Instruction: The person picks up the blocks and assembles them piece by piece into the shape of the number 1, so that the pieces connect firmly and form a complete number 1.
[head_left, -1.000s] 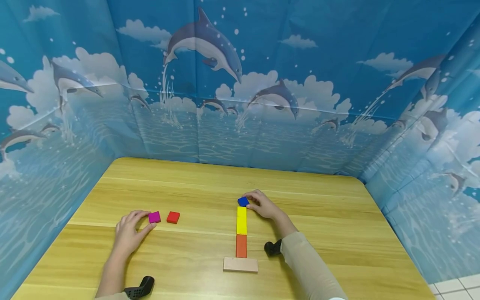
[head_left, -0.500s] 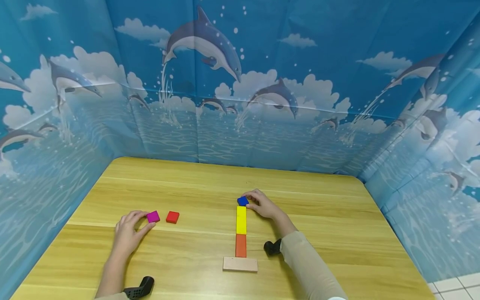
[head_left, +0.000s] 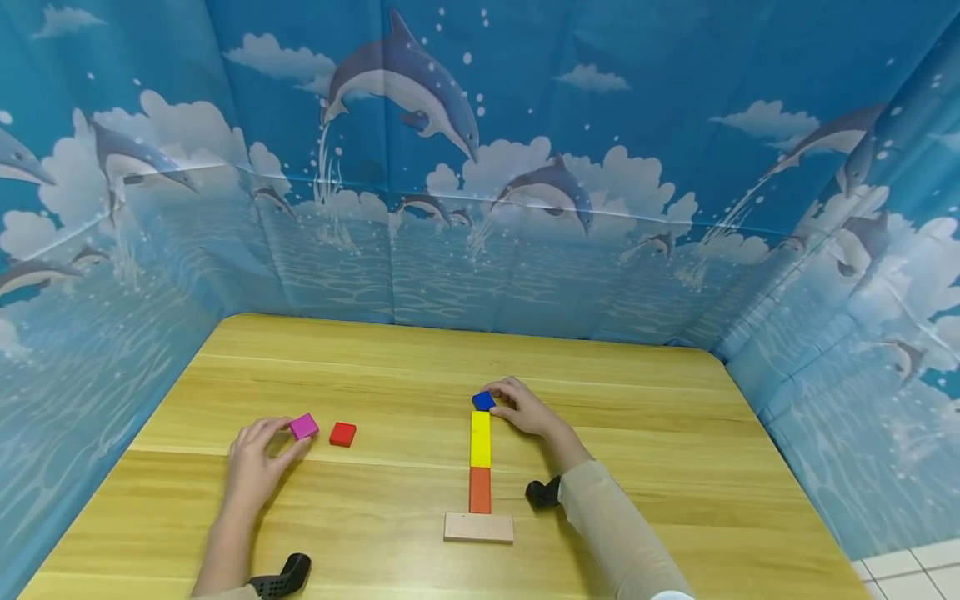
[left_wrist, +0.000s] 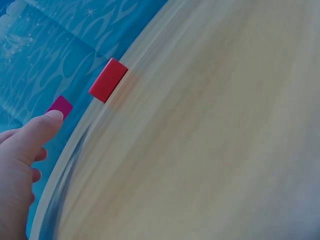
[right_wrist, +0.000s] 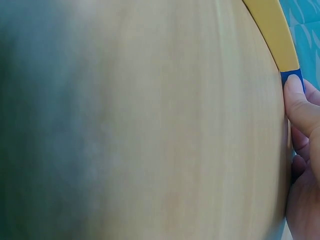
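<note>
My left hand (head_left: 255, 462) pinches a magenta block (head_left: 304, 427) between thumb and fingers, and in the left wrist view the magenta block (left_wrist: 60, 106) appears above the tabletop. A red block (head_left: 342, 434) lies on the table just right of it. My right hand (head_left: 523, 407) pinches a blue block (head_left: 483, 402) at the far end of a yellow block (head_left: 481, 439). In the right wrist view the blue block (right_wrist: 293, 76) meets the yellow block's end. An orange-red block (head_left: 480, 490) continues the line toward me, down to a plain wooden block (head_left: 478, 527) laid crosswise.
The wooden table (head_left: 390, 483) has rounded far corners. A blue dolphin-print curtain (head_left: 450, 267) hangs behind it and along both sides. Black wrist devices (head_left: 288, 575) sit on both forearms. White floor tiles (head_left: 911, 575) show at the lower right.
My left hand has lifted the magenta block slightly off the table, tilting it and drawing it a little away from the red block. The right hand stays with the blue block.
</note>
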